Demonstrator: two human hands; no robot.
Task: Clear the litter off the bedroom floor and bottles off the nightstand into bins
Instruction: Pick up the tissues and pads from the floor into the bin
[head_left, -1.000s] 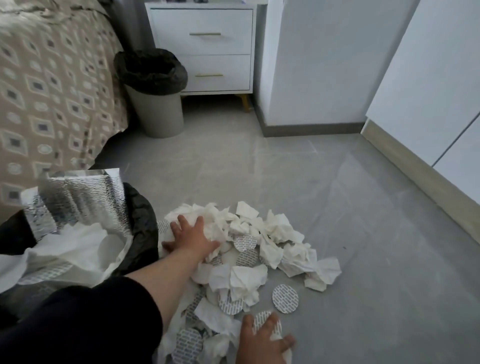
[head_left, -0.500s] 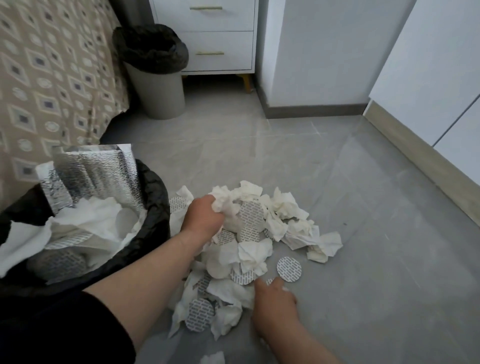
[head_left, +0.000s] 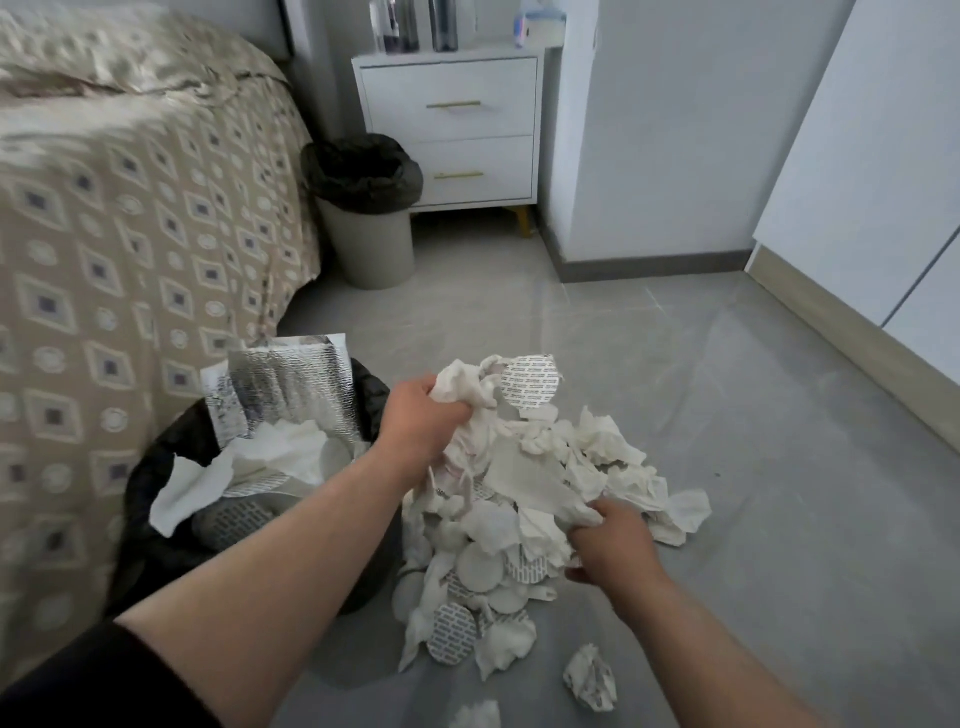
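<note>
A heap of crumpled white tissues and round printed discs (head_left: 524, 499) is gathered between my hands above the grey floor. My left hand (head_left: 421, 421) grips the top of the bunch, a disc sticking up beside it. Lower right, my right hand (head_left: 613, 551) clutches tissues at the heap's edge. Just left of the heap stands a black-lined bin (head_left: 171, 467) holding tissues, discs and a silver foil bag (head_left: 285, 389). Several bottles (head_left: 415, 26) stand on the white nightstand (head_left: 452, 124) at the back.
A second black-lined bin (head_left: 363, 218) stands by the nightstand. The bed with a patterned cover (head_left: 130, 249) fills the left. A crumpled paper ball (head_left: 589, 675) and a tissue scrap (head_left: 475, 714) lie near me. White cabinets (head_left: 883, 182) line the right.
Both hands went from flat on the litter to gripping it and have lifted the heap off the floor. My view has tilted up, bringing the nightstand top and bottles into sight.
</note>
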